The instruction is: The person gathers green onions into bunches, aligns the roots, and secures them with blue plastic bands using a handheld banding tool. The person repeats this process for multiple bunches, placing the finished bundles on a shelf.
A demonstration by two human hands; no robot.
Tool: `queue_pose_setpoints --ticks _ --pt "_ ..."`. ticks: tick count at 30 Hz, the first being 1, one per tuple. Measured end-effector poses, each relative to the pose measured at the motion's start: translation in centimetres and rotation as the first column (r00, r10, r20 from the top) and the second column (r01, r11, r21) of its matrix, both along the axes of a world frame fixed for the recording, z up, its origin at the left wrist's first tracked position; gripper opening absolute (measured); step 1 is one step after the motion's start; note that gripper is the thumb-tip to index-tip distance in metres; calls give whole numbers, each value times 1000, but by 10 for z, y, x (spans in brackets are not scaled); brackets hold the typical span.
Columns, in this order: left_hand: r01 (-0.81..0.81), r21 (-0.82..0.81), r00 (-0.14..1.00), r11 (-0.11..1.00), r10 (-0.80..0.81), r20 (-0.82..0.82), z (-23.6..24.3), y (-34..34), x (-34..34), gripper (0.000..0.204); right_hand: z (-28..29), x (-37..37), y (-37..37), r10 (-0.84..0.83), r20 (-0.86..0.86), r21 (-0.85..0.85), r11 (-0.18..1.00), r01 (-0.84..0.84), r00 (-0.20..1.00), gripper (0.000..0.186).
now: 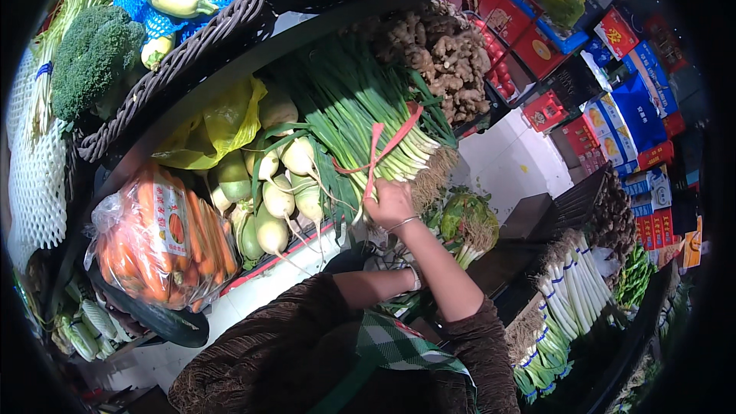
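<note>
A large bunch of spring onions (360, 119), with long green leaves, white stems and bushy roots, lies in the display, bound by a red ribbon (376, 149). My right hand (391, 203) is closed at the near side of the bunch, its fingers pinching the ribbon's lower end beside the roots. My left forearm reaches in beneath the right one. Past its wristband (416, 279) my left hand is hidden, so its fingers do not show. A leafy green bundle with roots (469, 230) lies just beyond the right forearm.
Green-white radishes (272, 226), a yellow bag (218, 126) and bagged carrots (165, 234) lie to the left. Ginger (437, 61) is piled behind. Wicker baskets (176, 54) overhang the far left, near broccoli (96, 57). Boxes (636, 107) and bundled scallions (571, 284) stand right.
</note>
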State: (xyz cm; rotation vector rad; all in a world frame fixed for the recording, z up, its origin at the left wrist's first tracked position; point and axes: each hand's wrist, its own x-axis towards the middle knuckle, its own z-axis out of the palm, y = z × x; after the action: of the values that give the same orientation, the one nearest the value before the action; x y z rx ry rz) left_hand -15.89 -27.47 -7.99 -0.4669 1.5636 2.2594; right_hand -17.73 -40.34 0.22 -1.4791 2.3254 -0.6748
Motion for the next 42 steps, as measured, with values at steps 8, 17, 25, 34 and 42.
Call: queue_pose_setpoints --ticks 8,17,25,34,42 --pt "65 -179 942 982 -119 -313 15 13 12 39 59 -75 60 -82 634 136 991 -6 769 43" --pt "198 -584 748 788 -506 -429 112 -3 42 34 187 -138 206 -245 -58 170 953 251 968 26" --pt "-182 -803 476 567 -664 -577 187 -30 -31 48 212 -80 280 20 -57 88 996 -15 998 26" --pt "565 -394 497 725 -681 -538 194 -3 -57 25 250 -68 338 -546 247 473 789 393 800 29" --pt "612 -325 500 721 -671 -547 174 8 -53 24 227 -50 400 -671 442 183 717 673 595 16"
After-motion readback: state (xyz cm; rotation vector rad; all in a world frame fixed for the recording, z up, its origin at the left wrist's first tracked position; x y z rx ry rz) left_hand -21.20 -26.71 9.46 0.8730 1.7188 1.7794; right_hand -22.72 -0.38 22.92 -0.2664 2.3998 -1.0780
